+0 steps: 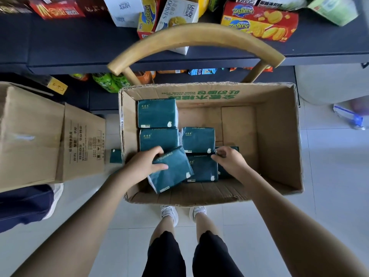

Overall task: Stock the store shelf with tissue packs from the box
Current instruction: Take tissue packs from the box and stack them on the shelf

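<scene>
Our two bare forearms reach down from the lower corners of the view into an open brown cardboard box [279, 136] with green lettering on its far wall. Between them we see our own legs in black shorts and white trainers [169, 213] on a pale tiled floor [329, 206], toes close to the box's near wall.

Our left hand [146, 163] grasps a dark green plastic-wrapped tilted tissue pack [173, 174]. The fingers curl over its upper edge and the thumb lies across its face. This pack sits askew in the box's near-left corner, overlapping the packs around it.

Our right hand [229, 159] has its fingers curled onto the edge of a half-hidden tissue pack [224, 172], the same dark green, which lies mostly under the hand near the middle of the box.

Four more flat green packs [156, 112] lie in the left half of the box. The right half shows bare cardboard bottom.

One small green pack [115, 155] lies outside, just beside the box's left wall. Further left stands a second, larger cardboard carton [30, 136] with black printing. By its near corner we see someone's dark blue trouser leg [22, 206] and white shoe.

Behind the box arches a curved pale wooden chair back [195, 35]. Beyond it runs a dark store shelf [79, 43] carrying snack boxes, among them red and yellow biscuit boxes [259, 23]. More snack packets sit on a lower level.
</scene>
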Motion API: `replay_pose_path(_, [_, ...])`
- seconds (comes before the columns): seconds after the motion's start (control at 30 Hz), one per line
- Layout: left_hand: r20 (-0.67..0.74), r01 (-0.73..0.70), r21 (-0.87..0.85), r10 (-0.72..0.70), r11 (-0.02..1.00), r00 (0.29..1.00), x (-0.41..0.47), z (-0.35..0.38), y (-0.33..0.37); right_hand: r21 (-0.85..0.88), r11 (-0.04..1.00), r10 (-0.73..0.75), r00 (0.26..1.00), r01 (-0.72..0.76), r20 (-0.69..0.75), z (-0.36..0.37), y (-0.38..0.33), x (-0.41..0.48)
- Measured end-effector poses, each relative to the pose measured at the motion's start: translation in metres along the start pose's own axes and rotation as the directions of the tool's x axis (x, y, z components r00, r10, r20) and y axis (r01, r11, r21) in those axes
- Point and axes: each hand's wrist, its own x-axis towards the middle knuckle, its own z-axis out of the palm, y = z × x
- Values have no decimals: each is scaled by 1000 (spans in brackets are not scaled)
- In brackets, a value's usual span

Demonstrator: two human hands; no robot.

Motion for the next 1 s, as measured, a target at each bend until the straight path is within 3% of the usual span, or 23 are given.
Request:
replay_pose_path(0.1, [-2,6,-115,-6,993,1000,6,-8,-2,-26,999,35,998,-34,47,4,1,7])
replay_pose_path(0.27, [-3,7,-196,-7,981,1000,12,-9,-7,238,935,231,961,-263,153,25,16,21])
replay_pose_path(0.47, [-30,56,-185,-63,981,998,14,-1,-12,344,893,264,956,-292,127,39,24,21])
replay_pose_path(0.63, [1,118,-306,-124,945,992,5,-4,-4,403,878,231,966,-260,120,23,22,4])
replay_pose_path(0.77, [5,138,-473,-154,870,988,-18,-25,13,509,838,215,976,-197,23,-16,20,-23])
replay_pose_path(0.87, [-39,56,-541,-92,839,995,-38,-61,32,545,833,170,982,-99,-80,-57,1,-48])
replay_pose_path(1.0, [-138,-70,-624,-21,778,990,-74,-127,73,692,717,61,982,83,-181,-118,-50,-93])
